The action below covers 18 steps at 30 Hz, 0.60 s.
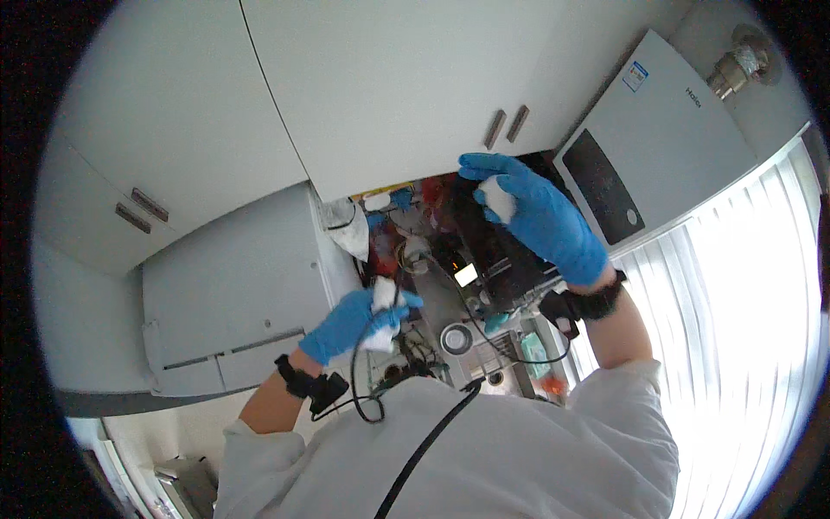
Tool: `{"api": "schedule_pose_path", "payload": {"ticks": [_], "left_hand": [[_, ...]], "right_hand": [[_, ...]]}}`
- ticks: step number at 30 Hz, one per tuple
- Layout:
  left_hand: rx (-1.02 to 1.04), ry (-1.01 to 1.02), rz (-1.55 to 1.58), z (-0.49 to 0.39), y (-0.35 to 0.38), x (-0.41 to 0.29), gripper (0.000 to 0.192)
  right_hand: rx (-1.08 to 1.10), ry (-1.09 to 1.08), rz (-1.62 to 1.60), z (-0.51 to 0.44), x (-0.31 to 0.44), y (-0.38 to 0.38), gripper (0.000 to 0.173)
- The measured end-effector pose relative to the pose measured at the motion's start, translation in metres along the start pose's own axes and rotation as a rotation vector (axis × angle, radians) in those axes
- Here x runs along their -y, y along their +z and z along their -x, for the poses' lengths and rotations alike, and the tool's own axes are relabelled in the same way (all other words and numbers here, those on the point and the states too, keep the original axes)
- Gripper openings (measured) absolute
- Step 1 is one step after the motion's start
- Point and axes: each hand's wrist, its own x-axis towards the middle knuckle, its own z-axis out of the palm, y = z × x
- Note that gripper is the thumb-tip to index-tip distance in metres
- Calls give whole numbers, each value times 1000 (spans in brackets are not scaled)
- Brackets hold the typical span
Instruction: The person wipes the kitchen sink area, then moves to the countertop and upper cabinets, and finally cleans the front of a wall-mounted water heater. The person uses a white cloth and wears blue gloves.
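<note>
Both hands wear blue gloves. My right hand (541,217) is raised near the lower edge of a white cabinet door (389,84), its fingers around a small white object (498,200), perhaps a wad of cloth or a sponge. Lower and to the left, my left hand (360,321) grips a white cloth or paper (384,293), part of which hangs below the fingers. A black cable runs across that hand. Two dark door handles (506,126) are just above my right hand.
A white Haier water heater (668,136) hangs at the right, beside a bright curtained window (726,311). A grey-white refrigerator (240,279) stands at the left. Below lies a cluttered counter with a round metal bowl (456,339) and a teal item (534,355). Cables cross in front of my body.
</note>
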Motion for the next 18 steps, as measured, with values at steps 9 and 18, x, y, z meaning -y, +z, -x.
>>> {"api": "schedule_pose_path", "payload": {"ticks": [9,18], "left_hand": [[-234,158,256,-28,-8,-9,32],[-181,141,59,-13,-26,-7,30]], "right_hand": [[-43,791,-1013,33,-35,53,44],[83,790,-670,2,-33,82,31]]}}
